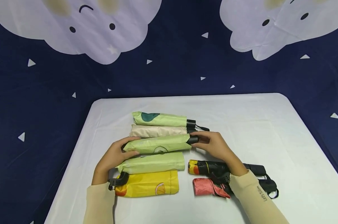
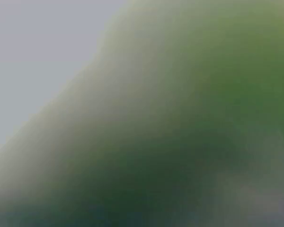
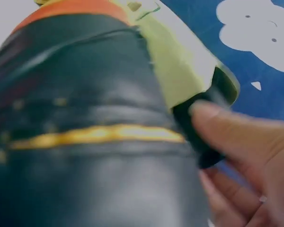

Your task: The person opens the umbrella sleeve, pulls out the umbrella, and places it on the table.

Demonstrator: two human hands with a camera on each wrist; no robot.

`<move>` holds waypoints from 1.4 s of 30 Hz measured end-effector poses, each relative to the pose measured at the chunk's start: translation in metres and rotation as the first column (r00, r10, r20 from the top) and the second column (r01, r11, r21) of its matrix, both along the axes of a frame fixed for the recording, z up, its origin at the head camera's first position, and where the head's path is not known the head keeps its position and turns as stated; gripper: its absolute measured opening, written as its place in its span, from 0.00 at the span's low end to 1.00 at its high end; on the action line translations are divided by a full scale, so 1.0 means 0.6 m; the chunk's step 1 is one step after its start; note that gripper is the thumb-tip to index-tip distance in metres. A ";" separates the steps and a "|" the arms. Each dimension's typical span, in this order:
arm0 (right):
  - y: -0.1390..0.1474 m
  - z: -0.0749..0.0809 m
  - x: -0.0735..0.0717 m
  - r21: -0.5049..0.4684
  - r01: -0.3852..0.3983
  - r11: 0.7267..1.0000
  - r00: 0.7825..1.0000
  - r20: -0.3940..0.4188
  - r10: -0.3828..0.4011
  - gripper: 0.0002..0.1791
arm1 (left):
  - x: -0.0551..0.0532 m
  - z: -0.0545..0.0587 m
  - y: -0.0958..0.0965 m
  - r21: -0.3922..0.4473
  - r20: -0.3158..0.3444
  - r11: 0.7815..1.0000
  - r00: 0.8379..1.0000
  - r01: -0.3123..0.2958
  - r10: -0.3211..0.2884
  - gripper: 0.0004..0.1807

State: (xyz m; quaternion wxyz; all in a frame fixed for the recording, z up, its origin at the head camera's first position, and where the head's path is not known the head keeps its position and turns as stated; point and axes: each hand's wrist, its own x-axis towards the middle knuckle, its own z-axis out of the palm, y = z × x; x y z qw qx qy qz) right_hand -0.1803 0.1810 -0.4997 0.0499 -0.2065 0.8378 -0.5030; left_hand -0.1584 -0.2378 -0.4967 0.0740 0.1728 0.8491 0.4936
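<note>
Two cream sleeves lie nearest the head camera, reaching in from its bottom edge. The left hand is clamped round the left end of a light green umbrella, thumb below and fingers above; the right hand pinches its black handle at the other end. This umbrella lies crosswise between the hands; whether it touches the table cannot be told.

Just beyond it lie a cream umbrella and a green umbrella with a dark patch. On the near side come a plain green umbrella and a yellow umbrella, its left end partly covered by a black wrist camera. The right forearm crosses a black umbrella and a red umbrella, hiding parts of both. In the right wrist view the black one blocks much of the scene; the left wrist view is a blur.

Seven folded umbrellas show: three green, one cream, one yellow, one black, one red. All are long and narrow; the cream fabric is wrinkled, the black glossy. The white table has rounded far corners; behind hangs a navy backdrop with pale clouds and triangles.
</note>
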 end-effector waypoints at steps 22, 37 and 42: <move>0.041 0.065 0.072 -0.482 -0.025 0.876 0.996 0.065 0.065 0.24 | 0.029 0.078 0.044 0.403 -0.059 0.909 0.994 0.106 -0.090 0.33; 0.055 0.051 0.118 -0.456 0.072 0.887 0.997 0.053 -0.054 0.24 | 0.037 0.075 0.072 0.278 -0.133 0.946 0.982 0.166 -0.133 0.33; 0.057 0.046 0.117 -0.519 0.054 0.853 0.998 0.040 -0.039 0.23 | 0.036 0.073 0.072 0.286 -0.121 0.945 0.984 0.160 -0.130 0.33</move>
